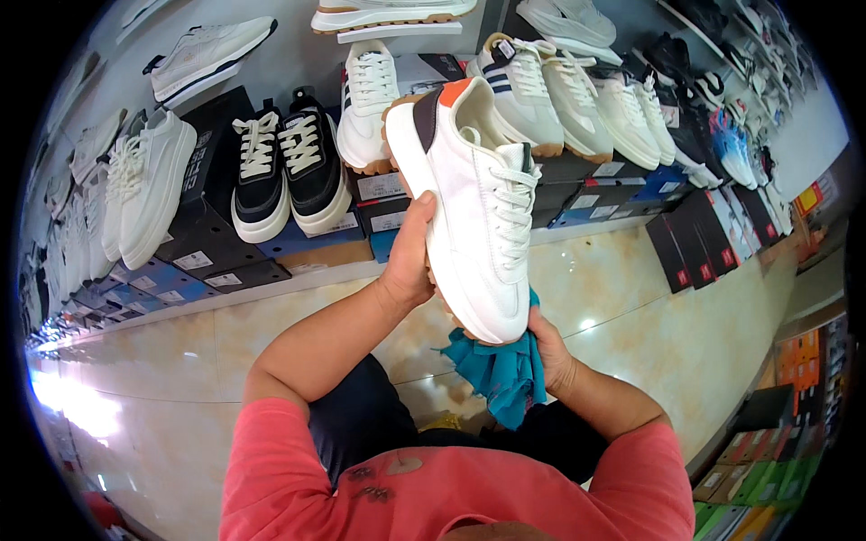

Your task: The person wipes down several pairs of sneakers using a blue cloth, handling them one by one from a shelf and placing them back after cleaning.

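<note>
A white lace-up sneaker (467, 203) with an orange and dark heel patch and a gum-coloured sole is held up before me, toe pointing down towards my body. My left hand (411, 253) grips it along the sole side, thumb on the sidewall. At the toe, my right hand (551, 348) holds a crumpled teal cloth (500, 379), which hangs below the shoe; the fingers of that hand are partly hidden behind the shoe and cloth. Just behind the heel, a white sneaker with dark stripes (369, 101) stands on a shoe box.
Black sneakers with cream laces (314, 162) and white sneakers (159, 182) rest on stacked shoe boxes (223, 257) to the left. More pale sneakers (575, 108) line the right. Black boxes (690, 243) stand on the tiled floor (609, 291). Shelved boxes (758, 460) are at lower right.
</note>
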Demonstrator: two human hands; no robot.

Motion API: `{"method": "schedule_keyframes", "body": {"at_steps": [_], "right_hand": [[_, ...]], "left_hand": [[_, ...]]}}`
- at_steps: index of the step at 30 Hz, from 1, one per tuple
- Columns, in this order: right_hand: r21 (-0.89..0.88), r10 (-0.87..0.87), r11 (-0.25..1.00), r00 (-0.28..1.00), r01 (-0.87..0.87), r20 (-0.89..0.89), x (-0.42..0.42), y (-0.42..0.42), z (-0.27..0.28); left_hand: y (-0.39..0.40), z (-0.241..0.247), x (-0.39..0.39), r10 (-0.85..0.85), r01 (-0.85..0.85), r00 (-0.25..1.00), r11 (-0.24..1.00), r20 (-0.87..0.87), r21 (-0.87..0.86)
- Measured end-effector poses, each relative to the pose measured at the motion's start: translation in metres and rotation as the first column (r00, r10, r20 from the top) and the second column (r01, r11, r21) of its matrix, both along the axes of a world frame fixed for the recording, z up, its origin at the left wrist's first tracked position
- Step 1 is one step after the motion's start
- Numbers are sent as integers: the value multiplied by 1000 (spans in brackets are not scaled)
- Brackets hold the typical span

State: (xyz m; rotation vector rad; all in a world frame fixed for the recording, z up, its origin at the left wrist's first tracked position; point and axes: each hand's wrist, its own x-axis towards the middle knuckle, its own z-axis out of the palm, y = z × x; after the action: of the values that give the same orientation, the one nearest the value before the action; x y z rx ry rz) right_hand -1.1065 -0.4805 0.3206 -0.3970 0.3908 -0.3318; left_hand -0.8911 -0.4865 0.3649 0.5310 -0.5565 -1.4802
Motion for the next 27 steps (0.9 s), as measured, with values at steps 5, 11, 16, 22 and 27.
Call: {"method": "schedule_keyframes", "body": {"at_steps": [5, 11, 16, 22, 27], "right_hand": [[-176, -302, 942, 950, 286, -73, 12, -13, 27], [-377, -460, 814, 887, 442, 46, 66, -64, 47], [-318, -464, 834, 885, 451, 37, 99, -83, 33], [-339, -543, 786, 839, 517, 22, 124, -98, 43], [-361, -564, 756, 824, 546, 63, 142, -125, 48]], "left_hand": [[-24, -1, -2, 59, -62, 989, 998, 134, 18], [-32, 0, -2, 102, -131, 909, 990, 403, 46], [-37, -25, 27, 90, -156, 841, 985, 534, 80], [-27, -29, 51, 239, -295, 929, 940, 284, 172], [-31, -26, 68, 320, -327, 944, 940, 79, 97]]}}
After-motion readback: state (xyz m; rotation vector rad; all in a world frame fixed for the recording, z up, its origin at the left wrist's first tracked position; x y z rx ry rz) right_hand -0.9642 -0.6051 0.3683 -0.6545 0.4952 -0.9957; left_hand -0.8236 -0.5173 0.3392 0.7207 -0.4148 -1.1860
